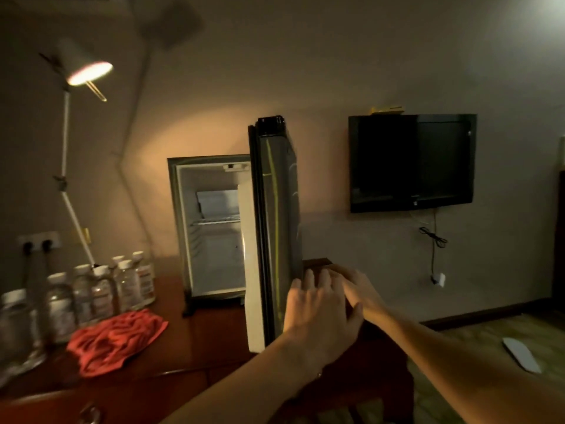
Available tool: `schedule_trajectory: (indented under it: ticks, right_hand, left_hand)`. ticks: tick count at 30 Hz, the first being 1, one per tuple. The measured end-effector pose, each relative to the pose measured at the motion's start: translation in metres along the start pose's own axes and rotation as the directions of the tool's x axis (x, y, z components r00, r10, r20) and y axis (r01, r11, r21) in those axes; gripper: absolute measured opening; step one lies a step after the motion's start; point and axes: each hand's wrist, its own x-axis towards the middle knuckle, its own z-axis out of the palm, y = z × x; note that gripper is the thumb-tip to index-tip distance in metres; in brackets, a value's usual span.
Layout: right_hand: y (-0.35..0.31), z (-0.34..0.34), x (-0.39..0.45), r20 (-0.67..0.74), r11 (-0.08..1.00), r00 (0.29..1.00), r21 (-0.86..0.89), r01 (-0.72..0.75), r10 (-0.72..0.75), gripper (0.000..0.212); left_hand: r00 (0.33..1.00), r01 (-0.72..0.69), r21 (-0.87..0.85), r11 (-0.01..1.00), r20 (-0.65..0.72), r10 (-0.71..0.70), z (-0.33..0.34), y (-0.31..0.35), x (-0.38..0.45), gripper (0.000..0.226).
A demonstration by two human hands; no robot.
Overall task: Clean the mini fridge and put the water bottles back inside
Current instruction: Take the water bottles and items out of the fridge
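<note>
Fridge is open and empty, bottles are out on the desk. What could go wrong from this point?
1. Both hands, left hand and right hand, are at the outer face of the open fridge door; pushing it too hard could slam it or shift the mini fridge on the desk.
2. The water bottles stand crowded beside the red cloth; grabbing the cloth carelessly could topple them.
3. Dim lamp lighting may hide leftover dirt inside.
</note>
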Motion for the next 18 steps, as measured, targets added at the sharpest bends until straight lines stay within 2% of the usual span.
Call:
schedule_trajectory:
  ticks: [2,6,9,12,15,18]
  right_hand:
    - [-0.007,0.012,0.003,0.05,0.999,0.998,0.023,0.039,-0.04,0.032]
    - [-0.028,0.055,0.014,0.133,0.992,0.991,0.123,-0.028,0.011,0.035]
    - [-0.036,0.085,0.027,0.111,0.999,0.994,0.034,0.021,-0.024,0.048]
    - [-0.036,0.114,0.049,0.091,0.993,0.992,-0.073,0.093,-0.086,0.05]
    - [-0.034,0.138,0.073,0.114,0.987,0.993,-0.158,0.035,-0.017,0.056]
    - [-0.031,0.16,0.095,0.129,0.976,0.992,-0.212,0.04,-0.012,0.059]
  left_hand:
    - [0.998,0.059,0.017,0.998,0.026,-0.059,0.0,-0.024,-0.005,0.071]
    - [0.976,0.182,0.082,0.98,0.108,-0.191,0.005,-0.071,-0.014,0.068]
    - [0.959,0.224,0.141,0.964,0.146,-0.244,0.014,-0.107,-0.02,0.069]
    - [0.949,0.242,0.148,0.959,0.17,-0.265,0.028,-0.145,-0.024,0.069]
    - [0.943,0.242,0.154,0.958,0.194,-0.27,0.044,-0.183,-0.026,0.065]
    - [0.935,0.254,0.184,0.95,0.206,-0.29,0.059,-0.214,-0.023,0.061]
